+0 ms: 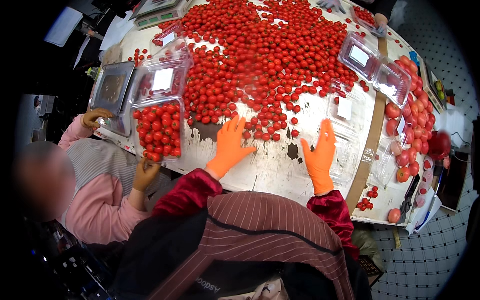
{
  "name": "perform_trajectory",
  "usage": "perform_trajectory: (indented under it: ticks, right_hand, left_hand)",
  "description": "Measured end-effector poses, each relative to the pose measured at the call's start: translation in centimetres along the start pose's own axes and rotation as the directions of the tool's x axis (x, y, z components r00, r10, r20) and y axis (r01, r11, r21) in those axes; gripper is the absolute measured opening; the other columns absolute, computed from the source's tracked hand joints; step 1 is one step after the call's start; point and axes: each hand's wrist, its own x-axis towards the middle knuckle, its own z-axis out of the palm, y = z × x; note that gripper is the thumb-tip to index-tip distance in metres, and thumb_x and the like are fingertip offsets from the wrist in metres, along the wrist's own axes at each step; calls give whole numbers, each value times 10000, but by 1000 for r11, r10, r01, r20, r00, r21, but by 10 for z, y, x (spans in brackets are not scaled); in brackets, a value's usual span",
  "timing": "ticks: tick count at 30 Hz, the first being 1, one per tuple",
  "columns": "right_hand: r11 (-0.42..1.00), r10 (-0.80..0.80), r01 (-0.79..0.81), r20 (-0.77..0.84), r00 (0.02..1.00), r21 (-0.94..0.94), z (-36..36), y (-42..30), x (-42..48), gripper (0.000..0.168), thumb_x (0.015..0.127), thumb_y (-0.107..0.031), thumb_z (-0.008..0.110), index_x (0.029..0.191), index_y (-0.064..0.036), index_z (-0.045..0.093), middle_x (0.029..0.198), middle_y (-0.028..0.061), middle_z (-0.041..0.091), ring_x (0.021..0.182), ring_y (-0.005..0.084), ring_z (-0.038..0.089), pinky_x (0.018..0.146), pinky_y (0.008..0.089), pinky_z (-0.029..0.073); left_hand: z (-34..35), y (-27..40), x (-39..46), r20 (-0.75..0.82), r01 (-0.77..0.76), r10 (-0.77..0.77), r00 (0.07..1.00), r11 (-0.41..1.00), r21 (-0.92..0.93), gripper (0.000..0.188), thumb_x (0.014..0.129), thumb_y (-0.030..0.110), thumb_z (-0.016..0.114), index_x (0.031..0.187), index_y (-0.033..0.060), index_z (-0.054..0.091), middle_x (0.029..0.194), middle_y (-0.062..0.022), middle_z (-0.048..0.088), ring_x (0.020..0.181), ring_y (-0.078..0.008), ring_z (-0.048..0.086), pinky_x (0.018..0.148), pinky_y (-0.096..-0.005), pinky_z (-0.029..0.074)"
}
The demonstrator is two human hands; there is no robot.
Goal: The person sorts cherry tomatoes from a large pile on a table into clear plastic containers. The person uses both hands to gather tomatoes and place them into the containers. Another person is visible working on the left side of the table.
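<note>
My left hand point(229, 148), in an orange glove, is spread over the table at the near edge of a large heap of cherry tomatoes point(262, 56), its fingertips beside the nearest ones. My right hand point(320, 155), gloved the same way, has its fingers up and thumb apart, and holds nothing. Just right of it lies an open clear plastic clamshell box point(356, 99) with a white label on its lid; a few cherry tomatoes show at its far corner. Between my hands the worn white tabletop point(273, 161) shows dark patches.
At left a co-worker's gloved hand point(145, 174) touches a clamshell full of cherry tomatoes point(159, 131), near a scale point(112, 88). Another scale point(159, 17) stands far left. Clear clamshells point(360, 56) and larger tomatoes point(414, 131) are at right. Another person's gloved hand point(332, 4) is at the far side.
</note>
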Motion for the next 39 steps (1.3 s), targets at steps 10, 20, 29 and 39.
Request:
perform_trajectory:
  ticks: [10, 20, 29, 39]
  right_hand:
    - [986, 137, -168, 491, 860, 19, 58, -12, 36, 1093, 623, -217, 908, 1526, -88, 306, 1236, 143, 489, 1126, 332, 521, 862, 417, 537]
    - [912, 144, -292, 441, 886, 289, 83, -45, 13, 917, 728, -29, 756, 1520, -64, 294, 1269, 194, 447, 1126, 375, 549, 893, 418, 519]
    - [423, -54, -307, 362, 931, 853, 137, -43, 3, 797, 813, 150, 581, 1535, -31, 296, 1403, 135, 479, 1210, 211, 558, 988, 291, 480]
    - [134, -23, -520, 527, 850, 844, 26, -35, 24, 652, 835, 47, 622, 1460, -38, 457, 1331, 107, 599, 1197, 195, 603, 1025, 334, 471]
  left_hand:
    - [11, -23, -22, 225, 318, -273, 935, 927, -197, 1133, 610, 157, 927, 1513, 19, 257, 1374, -225, 362, 1089, -366, 546, 877, -379, 521]
    - [36, 27, 37, 194, 238, -166, 967, 859, -454, 1118, 633, 122, 892, 1545, 71, 247, 1378, -189, 369, 1248, -366, 498, 974, -386, 492]
    - [38, 4, 45, 194, 90, 57, 979, 738, -669, 899, 692, 65, 820, 1490, 74, 407, 1365, -131, 491, 1255, -270, 527, 1048, -347, 450]
    - [-8, 72, 67, 233, 128, 172, 957, 472, -872, 698, 784, 6, 742, 1427, 68, 478, 1341, -106, 546, 1195, -190, 574, 971, -320, 511]
